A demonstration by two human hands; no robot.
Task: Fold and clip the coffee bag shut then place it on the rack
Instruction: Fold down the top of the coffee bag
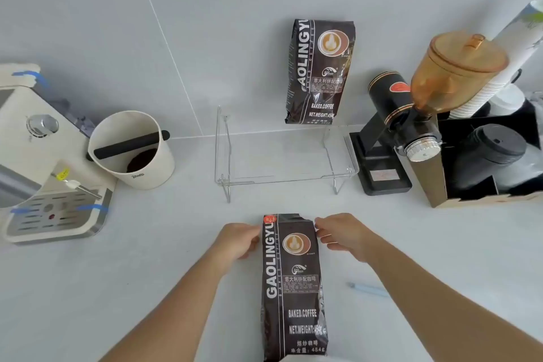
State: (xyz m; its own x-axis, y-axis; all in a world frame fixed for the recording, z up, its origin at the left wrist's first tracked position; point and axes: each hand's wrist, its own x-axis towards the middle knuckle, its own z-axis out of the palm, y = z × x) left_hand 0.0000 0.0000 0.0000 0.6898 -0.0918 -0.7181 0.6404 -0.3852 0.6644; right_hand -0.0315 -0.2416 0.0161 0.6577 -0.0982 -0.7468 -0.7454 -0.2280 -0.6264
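Note:
A dark brown coffee bag (292,288) lies flat on the white counter in front of me, its open top pointing away. My left hand (239,239) pinches the bag's top left corner. My right hand (342,234) pinches the top right corner. A pale blue clip (367,289) lies on the counter to the right of the bag, under my right forearm. The clear acrylic rack (223,153) stands further back, and a second coffee bag (320,71) stands on its rear part, leaning on the wall.
A cream knock box (138,168) and an espresso machine (44,185) stand at the left. At the right are a black grinder (393,132) with an amber hopper and a black organiser (487,162) with cups and lids.

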